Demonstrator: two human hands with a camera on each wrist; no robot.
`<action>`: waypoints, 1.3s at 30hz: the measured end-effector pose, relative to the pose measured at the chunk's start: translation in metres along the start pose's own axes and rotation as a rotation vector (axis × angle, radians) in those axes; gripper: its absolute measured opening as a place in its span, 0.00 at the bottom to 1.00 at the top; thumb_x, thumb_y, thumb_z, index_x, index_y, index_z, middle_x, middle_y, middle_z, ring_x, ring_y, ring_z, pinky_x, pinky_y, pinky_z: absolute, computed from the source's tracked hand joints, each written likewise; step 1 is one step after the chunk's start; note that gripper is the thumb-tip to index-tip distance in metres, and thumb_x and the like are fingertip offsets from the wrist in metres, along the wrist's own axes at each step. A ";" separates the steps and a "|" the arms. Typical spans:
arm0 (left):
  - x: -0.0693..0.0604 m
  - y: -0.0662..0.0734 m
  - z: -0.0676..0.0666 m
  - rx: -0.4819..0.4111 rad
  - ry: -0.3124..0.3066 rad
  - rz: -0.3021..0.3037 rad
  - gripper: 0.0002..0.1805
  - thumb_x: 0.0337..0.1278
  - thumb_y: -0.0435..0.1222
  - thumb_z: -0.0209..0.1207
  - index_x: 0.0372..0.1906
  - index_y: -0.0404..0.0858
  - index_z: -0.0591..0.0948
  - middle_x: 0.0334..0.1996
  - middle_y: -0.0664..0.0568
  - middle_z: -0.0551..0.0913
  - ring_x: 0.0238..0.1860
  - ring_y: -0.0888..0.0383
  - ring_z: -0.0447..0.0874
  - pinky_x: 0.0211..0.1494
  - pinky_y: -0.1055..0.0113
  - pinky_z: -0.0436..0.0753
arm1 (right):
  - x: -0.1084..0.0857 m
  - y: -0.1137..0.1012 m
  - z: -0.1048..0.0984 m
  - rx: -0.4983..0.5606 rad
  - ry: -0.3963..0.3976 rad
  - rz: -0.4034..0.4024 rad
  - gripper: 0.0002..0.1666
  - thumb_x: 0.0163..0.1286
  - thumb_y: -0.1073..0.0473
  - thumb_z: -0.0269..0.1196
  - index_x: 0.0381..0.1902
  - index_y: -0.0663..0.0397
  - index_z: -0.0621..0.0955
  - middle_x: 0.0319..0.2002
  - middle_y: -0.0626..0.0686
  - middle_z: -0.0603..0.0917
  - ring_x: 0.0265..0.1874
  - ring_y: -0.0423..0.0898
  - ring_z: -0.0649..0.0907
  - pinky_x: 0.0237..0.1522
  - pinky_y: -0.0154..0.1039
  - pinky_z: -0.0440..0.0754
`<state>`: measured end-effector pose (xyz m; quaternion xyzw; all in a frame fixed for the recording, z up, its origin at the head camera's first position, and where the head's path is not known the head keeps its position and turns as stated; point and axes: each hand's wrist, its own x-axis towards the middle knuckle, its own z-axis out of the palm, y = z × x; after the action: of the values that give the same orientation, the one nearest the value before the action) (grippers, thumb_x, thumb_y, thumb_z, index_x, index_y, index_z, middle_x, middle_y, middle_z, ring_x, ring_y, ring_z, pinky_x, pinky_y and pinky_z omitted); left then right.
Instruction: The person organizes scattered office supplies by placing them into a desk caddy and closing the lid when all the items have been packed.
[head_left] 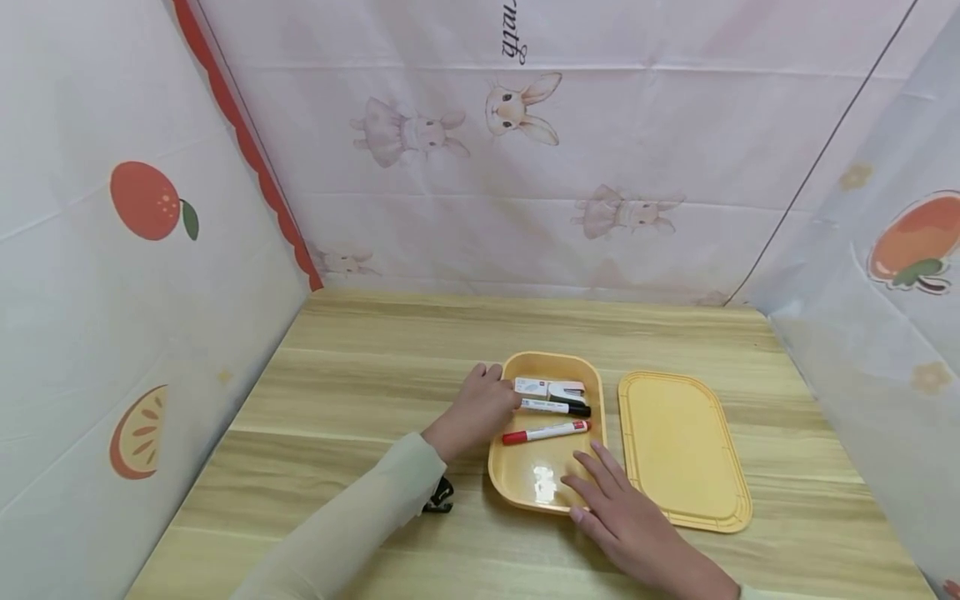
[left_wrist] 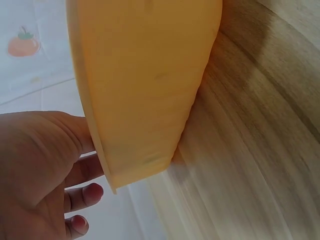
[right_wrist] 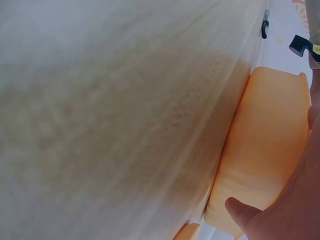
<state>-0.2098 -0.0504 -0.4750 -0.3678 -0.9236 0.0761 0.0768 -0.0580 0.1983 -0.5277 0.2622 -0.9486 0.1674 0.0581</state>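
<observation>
A yellow plastic box (head_left: 547,479) holds a whiteboard marker with a red cap (head_left: 546,432), a marker with a black cap (head_left: 555,407), a small white carton (head_left: 531,387) and a white item with a dark lower edge (head_left: 567,392). My left hand (head_left: 480,406) reaches over the box's left rim and pinches the left end of the black-capped marker; in the left wrist view the rim hides those fingertips. Spread at the near right corner of the box is my right hand (head_left: 622,517), its fingers over the rim. In the right wrist view its thumb (right_wrist: 241,210) lies by the outer wall.
A flat yellow lid (head_left: 686,450) lies on the wooden table (head_left: 360,358) to the right of the box. Printed cloth walls (head_left: 450,233) stand around the table. A black piece (head_left: 441,497) shows beside the left cuff.
</observation>
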 end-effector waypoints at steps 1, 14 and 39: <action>0.000 0.000 0.000 -0.003 -0.004 -0.005 0.08 0.64 0.39 0.64 0.39 0.56 0.91 0.35 0.59 0.88 0.35 0.55 0.69 0.40 0.62 0.66 | 0.000 0.000 -0.001 0.003 -0.002 0.004 0.25 0.80 0.41 0.51 0.69 0.38 0.74 0.78 0.51 0.62 0.81 0.52 0.50 0.66 0.55 0.74; -0.002 -0.001 -0.002 -0.064 0.001 -0.044 0.08 0.67 0.43 0.63 0.45 0.57 0.90 0.42 0.60 0.88 0.39 0.56 0.72 0.43 0.62 0.67 | 0.002 -0.002 -0.005 0.014 -0.015 0.004 0.24 0.80 0.42 0.51 0.68 0.39 0.75 0.78 0.53 0.63 0.80 0.55 0.51 0.67 0.55 0.74; -0.026 -0.006 -0.015 -0.219 0.032 -0.098 0.21 0.69 0.55 0.58 0.60 0.54 0.83 0.58 0.57 0.83 0.54 0.55 0.78 0.60 0.56 0.76 | 0.001 -0.006 -0.004 -0.005 0.019 -0.015 0.23 0.80 0.45 0.52 0.67 0.41 0.76 0.76 0.53 0.65 0.78 0.60 0.55 0.63 0.56 0.77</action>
<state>-0.1919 -0.0712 -0.4614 -0.3293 -0.9420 -0.0351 0.0546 -0.0562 0.1945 -0.5222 0.2674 -0.9465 0.1670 0.0690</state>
